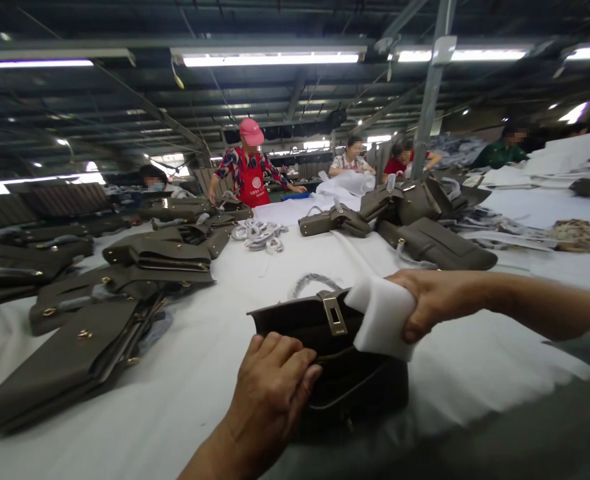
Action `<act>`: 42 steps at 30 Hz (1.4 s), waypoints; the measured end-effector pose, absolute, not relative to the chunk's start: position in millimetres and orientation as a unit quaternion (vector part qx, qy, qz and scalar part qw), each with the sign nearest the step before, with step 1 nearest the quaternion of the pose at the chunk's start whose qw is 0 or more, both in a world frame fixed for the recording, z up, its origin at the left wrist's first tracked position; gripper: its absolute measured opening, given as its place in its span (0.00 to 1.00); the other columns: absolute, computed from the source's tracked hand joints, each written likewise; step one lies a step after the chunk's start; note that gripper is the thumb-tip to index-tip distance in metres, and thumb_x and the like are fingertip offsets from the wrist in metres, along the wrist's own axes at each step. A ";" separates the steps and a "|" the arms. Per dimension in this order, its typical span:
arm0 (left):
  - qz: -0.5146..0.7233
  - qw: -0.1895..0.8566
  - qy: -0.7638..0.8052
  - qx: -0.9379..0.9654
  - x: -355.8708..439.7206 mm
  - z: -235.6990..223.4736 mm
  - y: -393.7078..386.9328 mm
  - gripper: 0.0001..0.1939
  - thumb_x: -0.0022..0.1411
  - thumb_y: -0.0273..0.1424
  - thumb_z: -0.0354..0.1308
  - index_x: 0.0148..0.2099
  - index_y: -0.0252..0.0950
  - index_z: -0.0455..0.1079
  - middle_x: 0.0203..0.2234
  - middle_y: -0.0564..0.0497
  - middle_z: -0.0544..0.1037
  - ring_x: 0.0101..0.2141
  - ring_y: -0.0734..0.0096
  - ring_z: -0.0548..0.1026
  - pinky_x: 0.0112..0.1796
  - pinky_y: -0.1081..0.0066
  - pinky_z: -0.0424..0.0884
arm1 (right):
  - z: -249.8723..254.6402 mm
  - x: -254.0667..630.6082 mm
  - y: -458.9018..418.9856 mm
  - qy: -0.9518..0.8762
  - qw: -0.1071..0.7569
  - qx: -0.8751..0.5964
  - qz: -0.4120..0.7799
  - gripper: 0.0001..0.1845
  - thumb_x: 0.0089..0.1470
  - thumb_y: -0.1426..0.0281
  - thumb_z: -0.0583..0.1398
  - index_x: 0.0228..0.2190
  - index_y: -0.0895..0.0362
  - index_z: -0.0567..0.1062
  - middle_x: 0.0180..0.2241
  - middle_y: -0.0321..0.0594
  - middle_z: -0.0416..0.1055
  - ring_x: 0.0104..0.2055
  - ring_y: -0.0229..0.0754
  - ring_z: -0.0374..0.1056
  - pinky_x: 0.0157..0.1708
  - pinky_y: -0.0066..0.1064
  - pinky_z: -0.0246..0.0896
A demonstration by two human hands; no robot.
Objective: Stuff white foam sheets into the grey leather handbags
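the work looks to be at the filling step: a folded block of soft white foam (pixel 382 317) is held at the right part of the mouth of a dark olive-grey, leather-like handbag (pixel 359 393), which sits open on a long white-covered table (pixel 205 380). taking that handbag as the landmark, its flap is up at the far side, bearing a gold rectangular clasp plate (pixel 339 328), and a curved handle wrapped in clear plastic (pixel 315 277) arches just behind it.

the left hand (pixel 275 383) is at the handbag's left front, its fingers curled closed over the edge of the mouth; how hard they press cannot be told. the right hand (pixel 435 300) reaches in from the right of the handbag, thumb and fingers closed on the foam's right end. the free end overlaps the mouth in view; whether any of it is inside, i cannot tell.

as a judgement, the next move calls for the left hand to hold the mouth spread while the right hand tucks the foam down past the edge, clear of the clasp plate, where it might catch or buckle. left of the handbag lie more dark bags (pixel 69 353), and beyond it a heap of pale plastic-wrapped loops (pixel 259 233)
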State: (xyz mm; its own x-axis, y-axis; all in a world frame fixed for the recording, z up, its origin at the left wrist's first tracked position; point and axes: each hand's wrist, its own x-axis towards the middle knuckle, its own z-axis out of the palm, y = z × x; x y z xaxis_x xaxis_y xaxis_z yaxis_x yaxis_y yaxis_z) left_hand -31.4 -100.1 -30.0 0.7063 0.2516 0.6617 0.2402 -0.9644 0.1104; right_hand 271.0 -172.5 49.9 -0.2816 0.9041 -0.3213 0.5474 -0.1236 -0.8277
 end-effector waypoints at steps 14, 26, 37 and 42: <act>0.396 -0.150 0.099 0.900 -23.8 -50.3 -112.4 0.09 0.62 0.32 0.58 0.29 0.36 0.65 0.24 0.51 0.68 0.30 0.64 0.62 0.35 0.63 0.55 | 60.8 201.2 -166.5 -0.805 0.040 -0.592 -0.021 0.12 0.52 0.68 0.59 0.39 0.56 0.64 0.37 0.42 0.69 0.37 0.45 0.67 0.34 0.32 0.54; 0.263 -0.120 0.190 0.938 -23.4 -34.9 -113.5 0.14 0.55 0.31 0.63 0.44 0.37 0.67 0.44 0.51 0.76 0.53 0.52 0.63 0.51 0.54 0.51 | 55.3 199.5 -176.2 -0.786 0.128 -0.604 0.032 0.19 0.51 0.69 0.59 0.45 0.54 0.64 0.39 0.40 0.72 0.39 0.45 0.69 0.34 0.30 0.56; 0.213 -0.085 0.116 0.966 -24.3 -30.8 -94.3 0.02 0.58 0.26 0.55 0.34 0.39 0.66 0.31 0.54 0.74 0.38 0.65 0.65 0.42 0.60 0.56 | 65.3 189.1 -176.4 -0.850 -0.027 -0.525 -0.029 0.19 0.48 0.80 0.55 0.43 0.58 0.68 0.35 0.43 0.73 0.36 0.46 0.70 0.32 0.33 0.56; 0.164 -0.060 0.173 0.969 -26.5 -19.5 -97.7 0.05 0.55 0.30 0.59 0.37 0.40 0.69 0.32 0.53 0.76 0.39 0.62 0.67 0.43 0.58 0.57 | 73.3 180.2 -167.0 -0.853 -0.025 -0.520 -0.012 0.16 0.48 0.74 0.60 0.42 0.56 0.70 0.36 0.43 0.73 0.37 0.47 0.71 0.33 0.33 0.57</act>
